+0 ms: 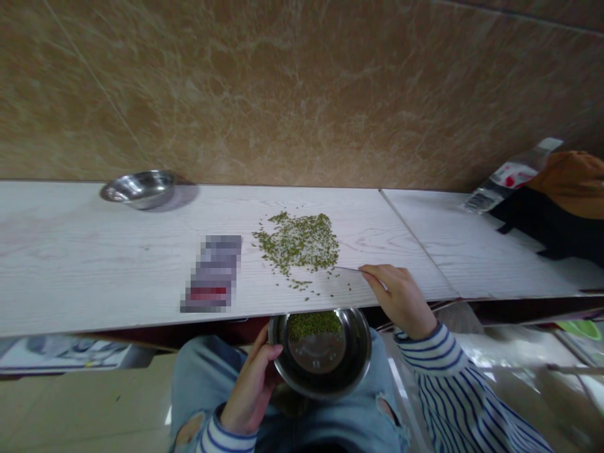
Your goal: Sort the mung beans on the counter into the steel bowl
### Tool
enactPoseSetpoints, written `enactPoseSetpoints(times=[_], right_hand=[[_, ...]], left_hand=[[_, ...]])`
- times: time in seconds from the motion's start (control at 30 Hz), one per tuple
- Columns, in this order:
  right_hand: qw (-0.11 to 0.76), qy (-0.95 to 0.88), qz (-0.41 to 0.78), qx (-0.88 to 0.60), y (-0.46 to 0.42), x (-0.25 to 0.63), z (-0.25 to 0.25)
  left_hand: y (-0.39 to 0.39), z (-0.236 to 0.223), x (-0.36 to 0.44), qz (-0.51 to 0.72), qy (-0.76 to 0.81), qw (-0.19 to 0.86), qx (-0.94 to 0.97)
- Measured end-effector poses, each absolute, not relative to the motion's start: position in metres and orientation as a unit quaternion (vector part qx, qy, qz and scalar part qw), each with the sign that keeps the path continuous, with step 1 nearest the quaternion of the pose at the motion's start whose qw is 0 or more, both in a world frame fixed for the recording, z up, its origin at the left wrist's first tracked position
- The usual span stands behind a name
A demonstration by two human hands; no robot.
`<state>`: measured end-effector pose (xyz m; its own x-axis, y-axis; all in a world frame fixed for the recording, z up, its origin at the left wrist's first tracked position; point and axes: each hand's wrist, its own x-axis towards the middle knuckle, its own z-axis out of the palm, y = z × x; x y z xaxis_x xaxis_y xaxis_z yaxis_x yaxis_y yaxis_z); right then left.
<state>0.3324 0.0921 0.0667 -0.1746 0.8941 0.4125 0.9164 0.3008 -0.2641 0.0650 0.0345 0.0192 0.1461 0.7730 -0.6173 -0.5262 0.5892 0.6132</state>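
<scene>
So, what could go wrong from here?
Only the left hand grips the lower bowl, so it might tip and spill. Green grains lie scattered on the table, some near its edge; a nudge from the thin tool in the right hand could send them past the bowl onto the floor.

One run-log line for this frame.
left hand: holds metal bowl below table edge | right hand: holds thin tool beside green grains | other bowl: near wall

Left hand (252, 384) thumb-up, right hand (401, 299) pinching, both forearms raised.
</scene>
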Motion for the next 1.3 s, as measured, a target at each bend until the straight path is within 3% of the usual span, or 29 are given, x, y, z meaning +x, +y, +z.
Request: enactPoseSetpoints(times=[1.0, 1.3], right_hand=[[0.261, -0.807, 0.052, -0.528, 0.083, 0.321, 0.072], [0.275, -0.775, 0.015, -0.569, 0.071, 0.313, 0.068]], left_hand=[[0.036, 0.008, 0.059, 0.434, 0.464, 0.76, 0.137], [0.036, 0.008, 0.064, 0.425, 0.469, 0.761, 0.144]])
